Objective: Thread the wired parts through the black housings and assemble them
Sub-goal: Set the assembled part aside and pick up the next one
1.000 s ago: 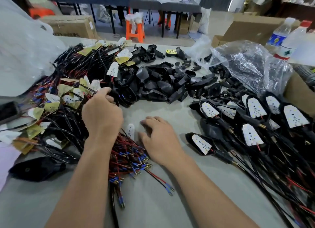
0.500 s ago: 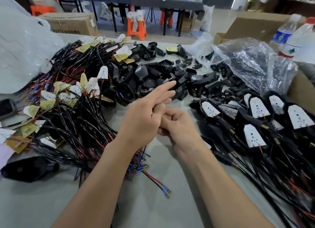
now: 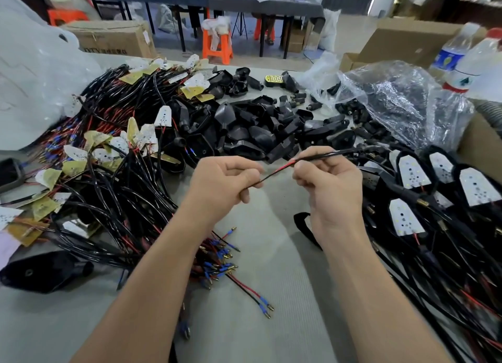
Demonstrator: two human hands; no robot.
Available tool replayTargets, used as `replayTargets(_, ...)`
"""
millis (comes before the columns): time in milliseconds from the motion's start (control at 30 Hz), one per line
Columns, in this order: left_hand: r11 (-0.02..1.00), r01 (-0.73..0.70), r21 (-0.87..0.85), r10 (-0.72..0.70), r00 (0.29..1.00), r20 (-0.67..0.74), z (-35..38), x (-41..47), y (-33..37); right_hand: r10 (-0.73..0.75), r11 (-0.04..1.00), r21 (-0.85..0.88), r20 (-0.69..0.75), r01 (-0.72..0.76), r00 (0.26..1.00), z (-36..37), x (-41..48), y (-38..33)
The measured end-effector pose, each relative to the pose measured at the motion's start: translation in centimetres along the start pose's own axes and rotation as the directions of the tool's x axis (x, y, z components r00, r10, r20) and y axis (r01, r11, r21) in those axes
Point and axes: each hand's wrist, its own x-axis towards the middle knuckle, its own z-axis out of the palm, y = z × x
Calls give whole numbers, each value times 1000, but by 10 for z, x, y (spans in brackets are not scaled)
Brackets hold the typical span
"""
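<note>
Both hands hold one red-and-black wire pair (image 3: 279, 169) above the grey table (image 3: 271, 267). My left hand (image 3: 222, 180) pinches its lower end between thumb and curled fingers. My right hand (image 3: 328, 183) pinches the black sheathed stretch, which runs up and right. A heap of wired LED boards (image 3: 114, 156) lies at the left. Loose black housings (image 3: 252, 129) are piled in the middle behind my hands. Assembled housings with white boards (image 3: 413, 172) lie at the right.
A clear plastic bag (image 3: 402, 99) holds more black parts at the back right. Two water bottles (image 3: 461, 61) and cardboard boxes (image 3: 407, 42) stand behind it. A white bag (image 3: 35, 72) fills the far left. Blue-tipped wire ends (image 3: 217, 259) lie under my forearms.
My hands left the wire heap, came together at the centre and rose; they now stretch a single wire pair between them.
</note>
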Motion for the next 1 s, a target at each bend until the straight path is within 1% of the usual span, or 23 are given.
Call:
replayTargets(33, 999, 27, -25, -28, 1000, -12, -4, 1, -1, -4, 1000, -7, -15, 4, 1000, 0, 0, -1)
replayTargets(100, 996, 54, -71, -53, 998, 19, -13, 2, -1, 13, 1000, 11, -26, -12, 1000, 0, 0, -1)
replayTargets(167, 995, 65, -74, -62, 997, 46, -20, 3, -2, 38, 998, 46, -28, -37, 999, 1, 0, -2)
replayTargets(233, 998, 61, 20, -61, 998, -17, -26, 5, -4, 59, 996, 72, -29, -57, 998, 1, 1, -3)
replayTargets(300, 978, 55, 202, -27, 990, -139, -26, 7, -10, 84, 996, 42, -26, -83, 996, 2, 1, 0)
replayTargets(367, 899, 48, 436, 50, 977, -209, -21, 5, -15, 110, 992, -54, -1, -110, 994, 5, -1, 6)
replayTargets(433, 786, 2, 619, 175, 958, -227, -14, 1, -15, 123, 981, -154, 16, -119, 992, 8, -4, 12)
replayTargets(500, 708, -87, 701, 313, 928, -201, -11, 5, -15, 135, 973, -193, 28, -127, 990, 10, -7, 15)
replayTargets(533, 686, -104, 720, 335, 924, -186, -12, 9, -15, 147, 973, -186, 44, -137, 988, 11, -8, 15)
replayTargets(600, 640, -68, 766, 281, 948, -150, -17, 19, -15, 165, 976, -157, 79, -152, 983, 11, -9, 14)
replayTargets(633, 580, -29, 814, 228, 965, -128, -18, 23, -17, 167, 977, -148, 93, -152, 982, 10, -9, 13)
replayTargets(667, 490, 5, 872, 178, 978, -106, -19, 26, -20, 164, 978, -147, 104, -148, 981, 10, -9, 13)
replayTargets(700, 400, 17, 916, 151, 985, -84, -19, 27, -23, 160, 979, -148, 109, -143, 981, 9, -9, 12)
replayTargets(733, 356, 10, 934, 154, 986, -69, -17, 28, -27, 157, 979, -146, 110, -140, 981, 8, -9, 12)
replayTargets(767, 379, 6, 925, 170, 982, -76, -15, 27, -29, 154, 981, -138, 106, -139, 982, 7, -8, 11)
replayTargets(833, 524, 43, 851, 196, 966, -170, -11, 27, -31, 143, 984, -119, 88, -133, 986, 5, -6, 9)
replayTargets(867, 570, 80, 818, 199, 952, -232, -10, 27, -32, 139, 985, -110, 78, -130, 987, 5, -5, 8)
replayTargets(900, 576, 114, 810, 211, 936, -282, -10, 27, -33, 139, 986, -100, 73, -131, 988, 4, -5, 6)
replayTargets(933, 544, 145, 826, 236, 918, -317, -13, 26, -33, 141, 987, -87, 70, -135, 988, 4, -5, 5)
replayTargets(967, 486, 195, 852, 243, 906, -346, -15, 26, -33, 144, 987, -76, 71, -139, 987, 5, -5, 5)
replayTargets(1000, 426, 251, 869, 217, 905, -367, -18, 26, -32, 146, 988, -67, 74, -142, 986, 5, -5, 4)
